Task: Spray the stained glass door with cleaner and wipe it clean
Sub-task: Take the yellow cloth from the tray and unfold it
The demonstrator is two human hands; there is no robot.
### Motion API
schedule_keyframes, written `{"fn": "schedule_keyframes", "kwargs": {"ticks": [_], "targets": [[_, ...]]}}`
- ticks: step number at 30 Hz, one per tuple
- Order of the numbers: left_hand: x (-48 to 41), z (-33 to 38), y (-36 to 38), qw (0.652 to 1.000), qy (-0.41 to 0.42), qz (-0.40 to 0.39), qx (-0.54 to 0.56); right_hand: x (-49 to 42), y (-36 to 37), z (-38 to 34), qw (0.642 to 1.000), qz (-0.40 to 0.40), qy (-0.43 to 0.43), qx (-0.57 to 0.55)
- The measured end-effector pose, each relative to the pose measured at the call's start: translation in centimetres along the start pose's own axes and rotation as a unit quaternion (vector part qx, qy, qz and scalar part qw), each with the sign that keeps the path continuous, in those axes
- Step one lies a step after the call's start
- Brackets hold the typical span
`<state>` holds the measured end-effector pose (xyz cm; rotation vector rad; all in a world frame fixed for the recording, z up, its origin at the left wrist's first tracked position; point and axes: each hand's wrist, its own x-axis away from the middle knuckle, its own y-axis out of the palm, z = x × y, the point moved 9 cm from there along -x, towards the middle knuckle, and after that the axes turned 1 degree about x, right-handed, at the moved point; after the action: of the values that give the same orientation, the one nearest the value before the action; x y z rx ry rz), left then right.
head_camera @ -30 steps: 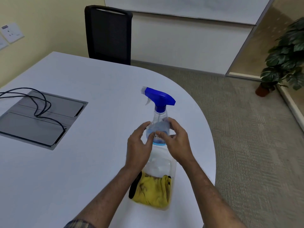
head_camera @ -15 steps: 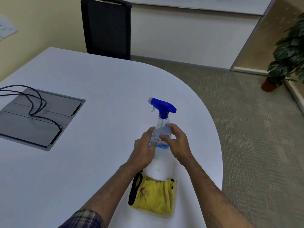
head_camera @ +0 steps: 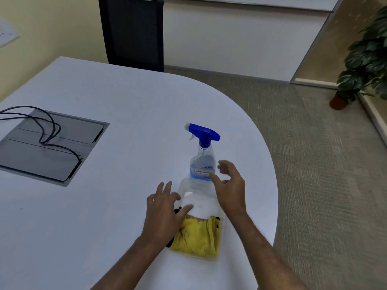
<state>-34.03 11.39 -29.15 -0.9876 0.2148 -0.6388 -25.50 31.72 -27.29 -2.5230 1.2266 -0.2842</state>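
Observation:
A clear spray bottle [head_camera: 202, 162] with a blue trigger head stands upright on the white table [head_camera: 104, 206], at the far end of a clear plastic tray [head_camera: 198, 194]. A crumpled yellow cloth [head_camera: 196, 237] with a black edge lies in the near end of that tray. My left hand [head_camera: 162, 208] hovers open over the tray's left side, fingers spread, holding nothing. My right hand [head_camera: 229, 185] is open just right of the bottle's base, its fingers curled and near the label but not gripping. No glass door is in view.
A grey cable hatch [head_camera: 48, 147] with black cables [head_camera: 50, 130] is set into the table at the left. A black chair [head_camera: 132, 32] stands behind the table. A potted plant [head_camera: 364, 59] sits on the carpet at the far right. The table's rounded edge runs close on the right.
Both hands have let go of the spray bottle and drawn back toward me. The left hand dropped to the tray's left side; the bottle stays standing.

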Motion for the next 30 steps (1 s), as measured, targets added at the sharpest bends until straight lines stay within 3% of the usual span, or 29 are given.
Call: {"fn": "schedule_keyframes", "kwargs": {"ticks": [2, 4, 10, 14, 18, 24, 30], "targets": [[0.9, -0.3, 1.3, 0.993, 0.003, -0.061, -0.105, 2.6, -0.2, 0.2, 1.0, 0.021, -0.006, -0.009], [1.5, -0.6, 2.2, 0.978, 0.005, -0.105, -0.183, 5.1, 0.7, 0.6, 1.0, -0.014, -0.006, 0.017], [1.8, 0.2, 2.4, 0.972, 0.02, -0.1, -0.213, 9.3, 2.7, 3.0, 0.985, -0.104, 0.003, 0.139], [2.5, 0.9, 1.7, 0.989, 0.04, -0.059, -0.127, 10.1, 3.2, 2.6, 0.97, -0.142, -0.046, 0.19], [4.7, 1.0, -0.1, 0.996, 0.017, -0.019, 0.082, 10.5, 3.7, 2.4, 0.947, -0.221, -0.069, 0.221], [7.0, 1.4, -1.5, 0.945, -0.016, -0.076, 0.317, 10.4, 3.5, 2.1, 0.925, -0.282, -0.074, 0.242], [7.4, 0.8, -3.2, 0.894, -0.048, -0.063, 0.441, 9.8, 2.3, 0.5, 0.928, -0.281, -0.072, 0.234]]}}
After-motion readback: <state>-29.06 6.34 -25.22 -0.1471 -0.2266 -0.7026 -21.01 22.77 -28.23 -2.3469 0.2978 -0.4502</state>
